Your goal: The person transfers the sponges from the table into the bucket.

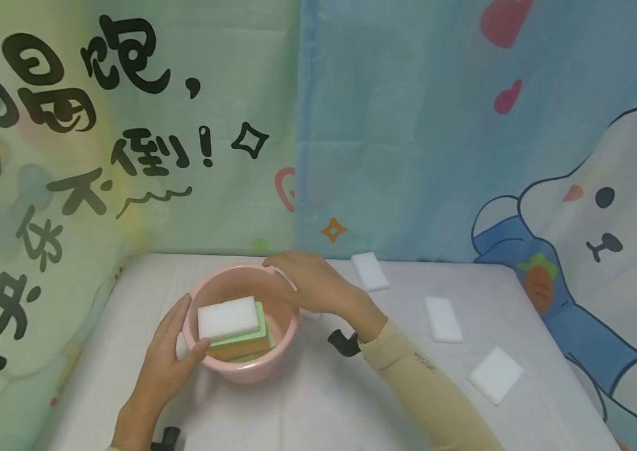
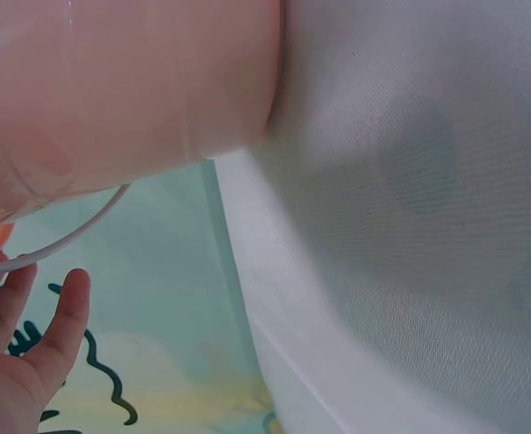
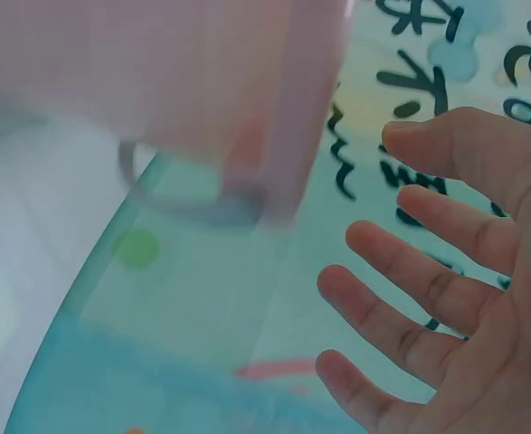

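A pink bucket [image 1: 245,369] with a thin handle [image 2: 75,233] stands on the white cloth. Inside it lie stacked sponge-like blocks: a white block [image 1: 228,317] on top, then a green block [image 1: 262,319] and an orange-brown block [image 1: 239,349]. My left hand [image 1: 166,357] holds the bucket's left side, thumb over the rim and fingers outside; the left wrist view shows fingers by the handle. My right hand [image 1: 312,282] is at the far right rim. In the right wrist view its fingers are spread, holding nothing, apart from the blurred bucket.
On the cloth to the right lie a white block [image 1: 370,272] near the back edge, another white block [image 1: 443,319] and a third white block [image 1: 495,376]. Part of one more white block [image 1: 311,316] shows beside the bucket. Printed curtains [image 1: 386,144] stand behind.
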Motion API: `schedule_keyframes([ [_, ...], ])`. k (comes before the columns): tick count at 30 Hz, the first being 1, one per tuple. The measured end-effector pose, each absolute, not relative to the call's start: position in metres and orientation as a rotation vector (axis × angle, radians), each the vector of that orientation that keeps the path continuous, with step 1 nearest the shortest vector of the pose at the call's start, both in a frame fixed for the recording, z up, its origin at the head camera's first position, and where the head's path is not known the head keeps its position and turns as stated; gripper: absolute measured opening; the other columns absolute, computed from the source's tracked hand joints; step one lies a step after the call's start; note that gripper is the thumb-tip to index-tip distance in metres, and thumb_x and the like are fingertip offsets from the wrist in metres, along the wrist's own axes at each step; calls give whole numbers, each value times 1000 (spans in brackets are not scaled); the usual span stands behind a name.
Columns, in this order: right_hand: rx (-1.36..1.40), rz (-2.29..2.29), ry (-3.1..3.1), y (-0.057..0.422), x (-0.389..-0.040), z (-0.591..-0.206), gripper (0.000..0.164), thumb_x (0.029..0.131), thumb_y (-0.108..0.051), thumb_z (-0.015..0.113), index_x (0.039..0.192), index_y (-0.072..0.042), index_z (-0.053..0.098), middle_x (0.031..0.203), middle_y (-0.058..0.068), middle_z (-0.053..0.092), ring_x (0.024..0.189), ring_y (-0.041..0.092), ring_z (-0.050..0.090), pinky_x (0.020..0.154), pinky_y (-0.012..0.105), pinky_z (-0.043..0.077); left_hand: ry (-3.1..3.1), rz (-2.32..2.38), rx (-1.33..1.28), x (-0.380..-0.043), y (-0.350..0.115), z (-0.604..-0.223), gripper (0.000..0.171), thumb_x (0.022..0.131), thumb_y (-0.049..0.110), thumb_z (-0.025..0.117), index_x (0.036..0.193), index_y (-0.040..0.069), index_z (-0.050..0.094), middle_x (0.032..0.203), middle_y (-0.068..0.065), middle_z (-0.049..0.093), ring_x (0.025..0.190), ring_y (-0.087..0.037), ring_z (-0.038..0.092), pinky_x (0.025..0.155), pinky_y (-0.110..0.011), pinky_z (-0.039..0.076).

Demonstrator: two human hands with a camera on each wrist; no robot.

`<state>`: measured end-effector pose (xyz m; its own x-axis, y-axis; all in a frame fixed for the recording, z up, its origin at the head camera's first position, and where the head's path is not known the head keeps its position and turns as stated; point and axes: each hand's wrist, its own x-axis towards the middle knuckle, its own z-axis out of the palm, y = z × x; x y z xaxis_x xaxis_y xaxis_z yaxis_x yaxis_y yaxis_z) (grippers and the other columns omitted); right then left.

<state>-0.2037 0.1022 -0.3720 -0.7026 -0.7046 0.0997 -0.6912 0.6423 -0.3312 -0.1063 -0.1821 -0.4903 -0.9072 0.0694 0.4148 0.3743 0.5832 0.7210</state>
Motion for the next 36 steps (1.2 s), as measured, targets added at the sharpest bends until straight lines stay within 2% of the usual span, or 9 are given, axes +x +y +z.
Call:
schedule_keyframes([
  [2, -1137, -557, 2825, 111, -206, -374, 47, 95, -17, 68, 139, -7, 55, 137, 6, 58, 128, 25, 51, 105, 45, 42, -2476, -1240, -354, -106, -183, -491, 79, 91, 26, 71, 158, 12, 32, 157, -14, 36, 142, -38, 33, 106, -68, 32],
  [6, -1020, -583, 2864, 128, -212, -381, 51, 96, -19, 68, 142, -6, 52, 141, 10, 55, 130, 28, 50, 106, 47, 42, -2480, -1249, -352, -106, -183, -491, 79, 91, 25, 71, 158, 12, 32, 157, -15, 36, 142, -39, 33, 106, -69, 31],
  [13, -824, -637, 2982, 160, -231, -402, 51, 96, -19, 68, 143, -8, 53, 141, 10, 56, 124, 30, 56, 98, 51, 48, -2488, -1242, -339, -106, -183, -491, 79, 90, 24, 71, 157, 11, 32, 157, -14, 36, 142, -39, 33, 107, -68, 31],
  [19, -628, -585, 3129, 183, -243, -425, 53, 95, -18, 68, 143, -5, 52, 138, 14, 57, 124, 35, 54, 96, 58, 46, -2500, -1248, -326, -105, -182, -490, 79, 90, 23, 71, 157, 11, 32, 158, -12, 36, 143, -38, 32, 107, -68, 31],
  [26, -401, -571, 3204, 205, -259, -453, 55, 94, -19, 68, 142, 1, 49, 135, 23, 56, 120, 41, 55, 97, 54, 48, -2486, -1240, -338, -106, -182, -491, 79, 90, 24, 71, 158, 12, 32, 157, -13, 36, 143, -38, 33, 107, -68, 31],
  [30, -201, -684, 3189, 218, -264, -470, 61, 94, -20, 67, 145, 4, 44, 141, 27, 50, 126, 45, 49, 100, 60, 43, -2475, -1243, -349, -107, -183, -491, 79, 90, 24, 72, 157, 9, 33, 157, -13, 36, 143, -37, 33, 107, -68, 31],
  [33, -45, -736, 3152, 225, -265, -482, 66, 93, -20, 67, 146, 7, 39, 144, 30, 44, 131, 48, 41, 102, 65, 38, -2475, -1250, -351, -107, -183, -491, 79, 90, 24, 72, 158, 12, 32, 158, -12, 36, 143, -37, 32, 107, -68, 31],
  [36, 85, -748, 3116, 230, -264, -492, 70, 92, -22, 68, 147, 8, 36, 142, 32, 43, 129, 50, 40, 101, 66, 37, -2475, -1249, -353, -108, -183, -492, 79, 90, 24, 72, 158, 14, 32, 158, -12, 36, 143, -36, 32, 107, -68, 31],
])
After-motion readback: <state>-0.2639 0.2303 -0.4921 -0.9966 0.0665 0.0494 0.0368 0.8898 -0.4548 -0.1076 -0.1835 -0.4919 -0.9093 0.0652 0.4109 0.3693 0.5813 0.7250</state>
